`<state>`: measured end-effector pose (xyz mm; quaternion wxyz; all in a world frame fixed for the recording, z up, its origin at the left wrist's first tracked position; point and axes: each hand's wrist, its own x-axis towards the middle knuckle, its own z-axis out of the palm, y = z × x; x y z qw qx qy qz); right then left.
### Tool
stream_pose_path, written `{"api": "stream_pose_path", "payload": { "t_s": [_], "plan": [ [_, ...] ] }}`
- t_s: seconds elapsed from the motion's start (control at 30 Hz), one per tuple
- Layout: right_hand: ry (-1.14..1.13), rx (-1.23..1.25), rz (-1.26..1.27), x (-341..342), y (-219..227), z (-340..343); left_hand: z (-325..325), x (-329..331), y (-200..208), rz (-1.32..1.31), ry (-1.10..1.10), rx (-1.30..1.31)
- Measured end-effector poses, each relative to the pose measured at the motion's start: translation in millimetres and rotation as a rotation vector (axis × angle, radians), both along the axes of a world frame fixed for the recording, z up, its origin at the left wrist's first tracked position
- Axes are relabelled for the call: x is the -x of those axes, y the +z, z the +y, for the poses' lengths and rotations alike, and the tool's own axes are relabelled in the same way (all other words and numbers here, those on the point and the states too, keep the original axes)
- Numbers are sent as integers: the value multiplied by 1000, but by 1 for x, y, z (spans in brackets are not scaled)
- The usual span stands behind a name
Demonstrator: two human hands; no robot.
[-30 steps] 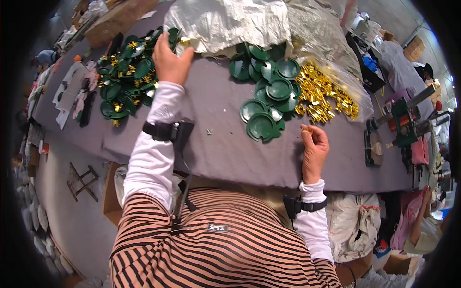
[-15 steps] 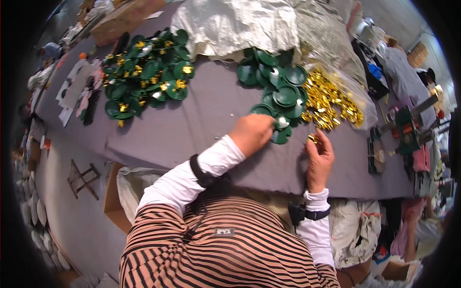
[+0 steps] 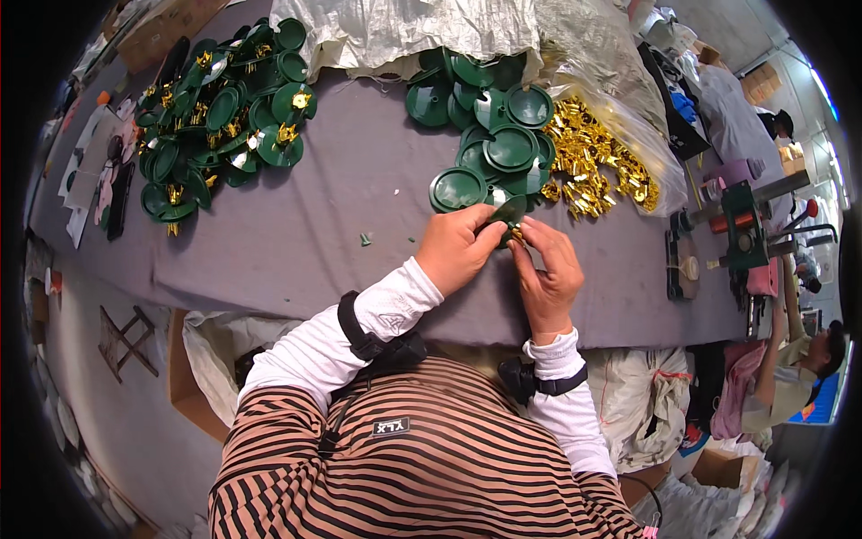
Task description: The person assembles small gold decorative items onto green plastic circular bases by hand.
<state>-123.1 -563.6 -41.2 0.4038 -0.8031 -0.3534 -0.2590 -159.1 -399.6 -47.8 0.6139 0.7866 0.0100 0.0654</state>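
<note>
My left hand [image 3: 456, 246] pinches a round green plastic disc [image 3: 510, 210], holding it tilted up on edge. Against that disc my right hand [image 3: 549, 271] presses a small shiny gold clip-like piece [image 3: 515, 235], mostly covered by the fingertips. Just beyond both hands lies a pile of plain green discs [image 3: 512, 148]. To its right, a heap of gold pieces [image 3: 588, 162] spills from a clear plastic bag [image 3: 642, 139]. Over at the far left sits another pile of green discs [image 3: 224, 108], several with gold pieces fixed on them.
The grey cloth-covered table [image 3: 359, 180] has small green scraps [image 3: 365, 240] on it. White woven sacking [image 3: 413, 36] lies at the back. A green clamp-like tool [image 3: 743, 225] stands at the right edge. Below left are a cardboard box [image 3: 193, 377] and a folding stool [image 3: 127, 343]. Another person [image 3: 799, 368] is at far right.
My left hand has lifted a green disc from the pile's near edge. My right hand has moved left, bringing the gold piece against it. The view has shifted slightly.
</note>
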Motion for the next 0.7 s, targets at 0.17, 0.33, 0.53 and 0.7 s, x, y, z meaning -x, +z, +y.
{"api": "stream_pose_path", "payload": {
  "t_s": [0.17, 0.33, 0.53, 0.7],
  "plan": [
    [72, -513, 678, 6, -5, 5, 2, -6, -11, 81, -124, 683],
    [15, -173, 250, 2, 0, 5, -1, 5, 7, -114, -18, 0],
    [25, -603, 846, 15, 6, 11, -6, 6, 0, -505, 20, -203],
    [132, -459, 719, -17, -1, 1, 21, -1, 5, -225, 198, 49]
  ]
}}
